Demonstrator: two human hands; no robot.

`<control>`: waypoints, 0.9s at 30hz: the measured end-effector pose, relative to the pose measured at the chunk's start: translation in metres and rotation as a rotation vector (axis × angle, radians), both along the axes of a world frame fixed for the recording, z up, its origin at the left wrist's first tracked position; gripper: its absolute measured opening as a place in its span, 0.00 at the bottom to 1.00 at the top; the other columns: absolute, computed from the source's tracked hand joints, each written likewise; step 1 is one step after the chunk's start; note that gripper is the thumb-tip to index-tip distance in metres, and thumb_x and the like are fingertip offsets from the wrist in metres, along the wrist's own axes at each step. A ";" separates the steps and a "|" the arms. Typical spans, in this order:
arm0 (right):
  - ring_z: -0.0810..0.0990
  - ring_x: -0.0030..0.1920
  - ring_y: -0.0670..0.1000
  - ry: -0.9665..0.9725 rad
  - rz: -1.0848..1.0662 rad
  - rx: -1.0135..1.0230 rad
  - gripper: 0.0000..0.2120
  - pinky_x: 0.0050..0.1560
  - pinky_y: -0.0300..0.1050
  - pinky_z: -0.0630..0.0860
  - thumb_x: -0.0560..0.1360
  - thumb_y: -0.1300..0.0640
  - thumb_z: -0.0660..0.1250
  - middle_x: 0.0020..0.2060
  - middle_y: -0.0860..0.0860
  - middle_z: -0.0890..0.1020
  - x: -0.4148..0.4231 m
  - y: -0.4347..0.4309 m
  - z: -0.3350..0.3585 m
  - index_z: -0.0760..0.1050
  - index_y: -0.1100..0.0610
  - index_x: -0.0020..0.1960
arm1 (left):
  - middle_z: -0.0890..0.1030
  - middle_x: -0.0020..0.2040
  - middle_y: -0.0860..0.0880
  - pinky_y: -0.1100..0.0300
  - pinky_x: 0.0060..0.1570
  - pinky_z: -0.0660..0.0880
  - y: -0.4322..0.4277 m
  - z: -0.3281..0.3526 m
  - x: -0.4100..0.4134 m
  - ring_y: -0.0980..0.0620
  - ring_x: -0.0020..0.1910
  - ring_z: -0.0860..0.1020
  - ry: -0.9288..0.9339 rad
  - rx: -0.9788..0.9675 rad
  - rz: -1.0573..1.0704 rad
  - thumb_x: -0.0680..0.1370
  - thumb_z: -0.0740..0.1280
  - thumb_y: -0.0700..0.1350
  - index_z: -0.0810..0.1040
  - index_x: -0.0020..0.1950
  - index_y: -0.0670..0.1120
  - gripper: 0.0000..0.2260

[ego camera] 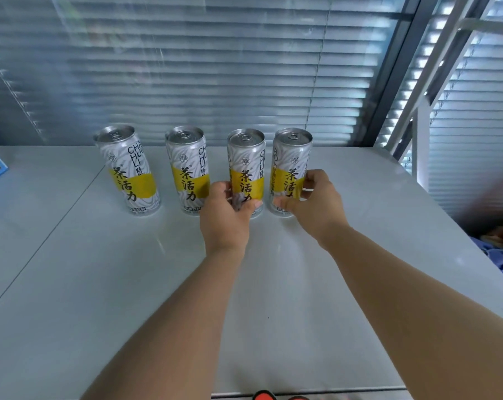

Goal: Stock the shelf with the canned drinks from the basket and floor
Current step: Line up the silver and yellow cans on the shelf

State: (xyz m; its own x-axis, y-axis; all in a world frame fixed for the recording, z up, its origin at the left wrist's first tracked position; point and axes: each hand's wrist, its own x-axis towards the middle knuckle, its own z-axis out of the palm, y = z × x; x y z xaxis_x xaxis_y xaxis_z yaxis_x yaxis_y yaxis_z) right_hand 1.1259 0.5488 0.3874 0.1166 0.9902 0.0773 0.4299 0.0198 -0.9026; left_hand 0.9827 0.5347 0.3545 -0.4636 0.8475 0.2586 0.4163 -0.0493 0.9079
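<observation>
Cans (pixel 246 168): slim metal cylinders, upright

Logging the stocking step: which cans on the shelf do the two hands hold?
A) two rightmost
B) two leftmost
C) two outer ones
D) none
A: the left hand holds the third can from the left, the right hand the fourth can, both upright on the shelf.

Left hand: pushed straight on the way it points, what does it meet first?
The third can from the left, which the left hand grips. Behind it only the blinds seem to follow, though depth is unclear.
</observation>
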 end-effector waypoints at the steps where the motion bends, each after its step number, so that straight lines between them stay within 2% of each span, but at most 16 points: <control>1: 0.78 0.52 0.50 -0.005 -0.001 0.003 0.31 0.53 0.45 0.75 0.66 0.57 0.79 0.52 0.47 0.78 -0.001 0.001 0.000 0.69 0.55 0.64 | 0.80 0.45 0.53 0.58 0.48 0.76 0.000 0.000 0.001 0.51 0.46 0.80 0.001 0.003 0.004 0.67 0.77 0.46 0.75 0.55 0.45 0.20; 5: 0.78 0.50 0.49 -0.034 -0.023 0.024 0.29 0.53 0.45 0.75 0.67 0.56 0.78 0.52 0.47 0.78 -0.002 -0.001 -0.001 0.69 0.54 0.64 | 0.80 0.45 0.52 0.63 0.44 0.71 0.000 -0.001 0.005 0.53 0.44 0.79 -0.003 0.009 0.030 0.68 0.77 0.46 0.75 0.55 0.45 0.19; 12: 0.77 0.49 0.49 -0.046 -0.060 0.045 0.28 0.50 0.42 0.73 0.68 0.56 0.77 0.51 0.47 0.79 0.003 -0.004 -0.004 0.70 0.54 0.64 | 0.81 0.47 0.50 0.63 0.42 0.65 0.001 0.000 0.007 0.54 0.43 0.74 0.034 -0.009 0.084 0.69 0.75 0.46 0.75 0.55 0.44 0.18; 16: 0.76 0.49 0.48 -0.045 -0.052 0.047 0.28 0.51 0.42 0.72 0.68 0.56 0.77 0.51 0.46 0.78 0.004 -0.004 -0.005 0.70 0.54 0.65 | 0.81 0.48 0.49 0.62 0.43 0.66 0.002 0.000 0.004 0.50 0.44 0.76 0.056 -0.011 0.088 0.70 0.75 0.47 0.74 0.56 0.43 0.19; 20: 0.76 0.46 0.46 -0.018 -0.051 0.054 0.26 0.49 0.40 0.70 0.69 0.56 0.76 0.50 0.45 0.78 0.004 -0.005 -0.006 0.70 0.53 0.64 | 0.82 0.48 0.49 0.62 0.43 0.67 0.001 -0.001 0.004 0.51 0.44 0.77 0.049 -0.002 0.086 0.69 0.75 0.46 0.75 0.57 0.43 0.19; 27: 0.76 0.49 0.45 0.003 -0.030 0.038 0.28 0.49 0.39 0.70 0.69 0.56 0.76 0.52 0.45 0.79 0.006 -0.004 -0.007 0.70 0.52 0.66 | 0.82 0.49 0.48 0.59 0.46 0.71 0.002 -0.003 0.002 0.47 0.49 0.80 0.051 0.003 0.086 0.68 0.76 0.47 0.75 0.57 0.44 0.21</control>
State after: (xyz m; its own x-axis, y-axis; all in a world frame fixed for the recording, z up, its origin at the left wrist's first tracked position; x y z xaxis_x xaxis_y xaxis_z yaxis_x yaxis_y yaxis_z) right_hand 1.1319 0.5448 0.3807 0.1465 0.9826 0.1146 0.4279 0.0415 -0.9029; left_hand 0.9850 0.5363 0.3518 -0.5207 0.8044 0.2861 0.4647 -0.0142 0.8854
